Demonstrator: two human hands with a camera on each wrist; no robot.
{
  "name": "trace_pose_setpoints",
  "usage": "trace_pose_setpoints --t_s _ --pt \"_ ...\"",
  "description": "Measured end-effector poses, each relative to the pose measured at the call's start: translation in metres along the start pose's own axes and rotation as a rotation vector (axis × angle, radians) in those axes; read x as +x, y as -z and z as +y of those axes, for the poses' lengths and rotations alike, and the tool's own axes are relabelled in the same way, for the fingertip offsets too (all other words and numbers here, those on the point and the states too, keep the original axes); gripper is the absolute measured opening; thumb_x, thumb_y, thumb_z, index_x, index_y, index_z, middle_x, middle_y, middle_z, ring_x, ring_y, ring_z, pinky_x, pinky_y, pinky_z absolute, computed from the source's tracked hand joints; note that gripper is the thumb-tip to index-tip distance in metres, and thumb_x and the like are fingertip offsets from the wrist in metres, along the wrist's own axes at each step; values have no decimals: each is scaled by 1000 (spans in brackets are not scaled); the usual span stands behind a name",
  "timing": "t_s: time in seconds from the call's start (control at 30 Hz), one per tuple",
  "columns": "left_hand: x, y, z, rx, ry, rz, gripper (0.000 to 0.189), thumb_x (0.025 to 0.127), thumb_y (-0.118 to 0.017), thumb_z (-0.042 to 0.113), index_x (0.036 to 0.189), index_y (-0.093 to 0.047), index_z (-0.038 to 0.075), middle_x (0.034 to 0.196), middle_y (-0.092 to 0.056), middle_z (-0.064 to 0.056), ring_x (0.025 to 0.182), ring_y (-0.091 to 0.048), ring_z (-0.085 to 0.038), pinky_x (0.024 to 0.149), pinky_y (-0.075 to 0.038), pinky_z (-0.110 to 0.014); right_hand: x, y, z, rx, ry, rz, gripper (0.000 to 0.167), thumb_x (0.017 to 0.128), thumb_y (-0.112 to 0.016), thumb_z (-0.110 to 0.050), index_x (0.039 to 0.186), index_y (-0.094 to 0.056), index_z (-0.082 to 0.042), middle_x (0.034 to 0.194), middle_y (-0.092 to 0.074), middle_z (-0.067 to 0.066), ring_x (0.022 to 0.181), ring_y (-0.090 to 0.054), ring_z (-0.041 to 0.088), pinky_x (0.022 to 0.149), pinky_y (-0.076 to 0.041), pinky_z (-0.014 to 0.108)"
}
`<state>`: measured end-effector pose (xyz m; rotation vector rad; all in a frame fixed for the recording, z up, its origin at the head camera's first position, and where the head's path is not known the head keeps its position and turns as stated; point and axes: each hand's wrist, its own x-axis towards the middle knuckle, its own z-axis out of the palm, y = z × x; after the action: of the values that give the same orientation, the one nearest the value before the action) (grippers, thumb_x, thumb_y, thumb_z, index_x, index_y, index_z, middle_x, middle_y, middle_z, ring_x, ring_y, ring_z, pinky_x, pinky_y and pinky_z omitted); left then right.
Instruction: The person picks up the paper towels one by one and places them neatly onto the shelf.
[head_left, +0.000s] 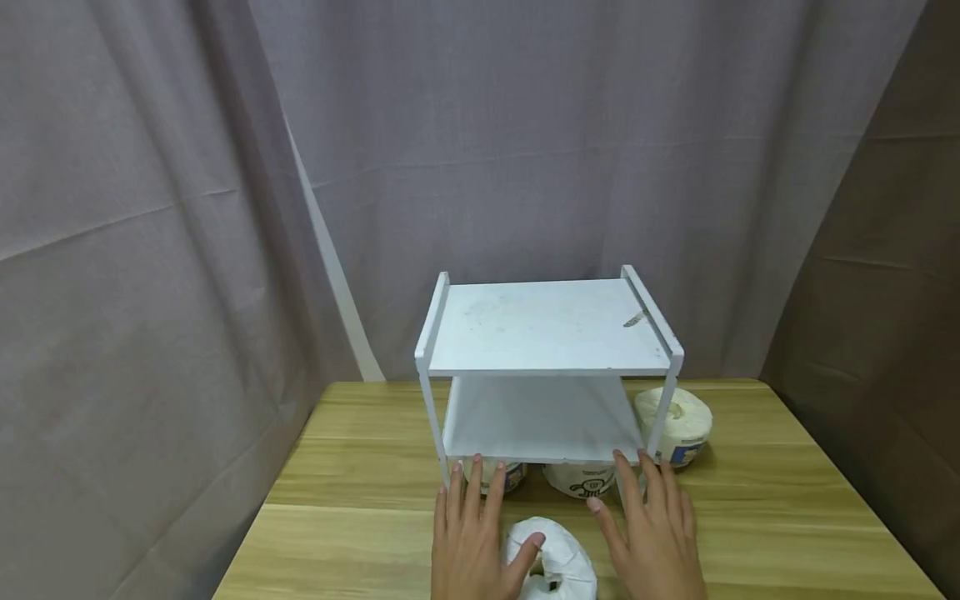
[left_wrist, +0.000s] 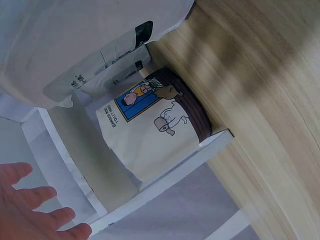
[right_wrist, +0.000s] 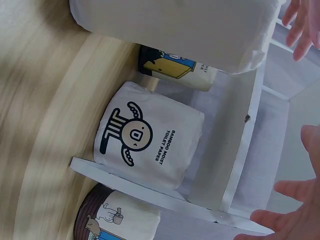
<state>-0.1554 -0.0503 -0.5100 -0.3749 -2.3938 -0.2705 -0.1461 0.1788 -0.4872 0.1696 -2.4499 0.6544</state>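
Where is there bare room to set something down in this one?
Both boards of the white shelf look bare; so does the table left of it and right of the side roll. Crowded: beneath the lower board, with two rolls, and between left hand and right hand, around the front roll.

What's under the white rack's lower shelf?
Two: left toilet paper roll, cartoon-printed; right toilet paper roll, black logo. Lower shelf hides their tops in head view; far sides and anything directly behind can't be seen.
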Motion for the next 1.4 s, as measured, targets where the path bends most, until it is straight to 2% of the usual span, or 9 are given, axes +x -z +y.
trace_pose_setpoints --t_s 0.3,0.47,0.6,0.77,0.9,1.1,1.23,1.3,1.4 --pt "0 0 1 -54 -33 -14 89 90 -65 72 157 -50 16 160 -49 -17 145 -46 -44 105 -46 -64 7 8 1 -10 -33 147 65 99 -75 -30 150 -50 2 148 -46 32 134 -43 56 92 -37 78" --pt "-2 0 2 -71 -43 -22 86 91 -66 70 157 -50 16 161 -47 -15 146 -45 -42 105 -48 -62 13 11 2 10 -61 178 68 97 -76 -24 149 -45 6 146 -46 33 131 -45 56 93 -39 73" --pt "-3 0 3 -61 -75 14 87 90 -68 69 156 -51 16 162 -49 -8 146 -47 -36 107 -47 -55 19 14 1 57 -111 187 73 97 -77 -22 151 -37 8 144 -46 37 131 -45 58 98 -37 71" --pt "-4 0 2 -88 -131 68 86 89 -72 64 156 -51 14 160 -51 -4 142 -53 -31 106 -49 -50 24 16 -1 123 -205 184 85 98 -76 -20 159 -22 5 144 -47 41 127 -48 61 98 -38 71" --pt "-5 -3 -2 -143 -191 108 77 95 -68 60 152 -54 10 153 -57 -6 135 -58 -30 102 -52 -46 28 16 0 174 -202 208 90 98 -76 -14 163 -15 1 148 -45 39 129 -47 61 100 -36 72" --pt "-5 -6 -6 -230 -309 154 61 102 -61 52 145 -59 8 141 -65 -7 127 -64 -27 98 -54 -41 35 16 3 214 -164 259 84 98 -74 -9 163 -21 0 141 -51 37 127 -51 57 97 -40 70" --pt "-5 -5 -5 -246 -361 149 59 99 -68 48 141 -61 8 137 -66 -5 124 -65 -23 99 -54 -36 40 17 5 229 -180 236 77 100 -72 -10 162 -26 -2 135 -54 36 122 -54 56 93 -43 71" --pt "-5 -5 -4 -244 -382 151 56 101 -64 49 139 -62 8 134 -67 -4 122 -65 -21 100 -54 -34 43 18 5 231 -194 218 75 101 -71 -12 161 -27 -2 133 -54 35 119 -56 56 90 -44 72" --pt "-6 -7 -2 -251 -429 198 53 104 -59 50 135 -65 8 130 -70 -3 117 -67 -19 98 -54 -32 45 19 5 245 -212 198 71 103 -69 -14 160 -28 -1 131 -55 34 117 -57 58 87 -45 73"
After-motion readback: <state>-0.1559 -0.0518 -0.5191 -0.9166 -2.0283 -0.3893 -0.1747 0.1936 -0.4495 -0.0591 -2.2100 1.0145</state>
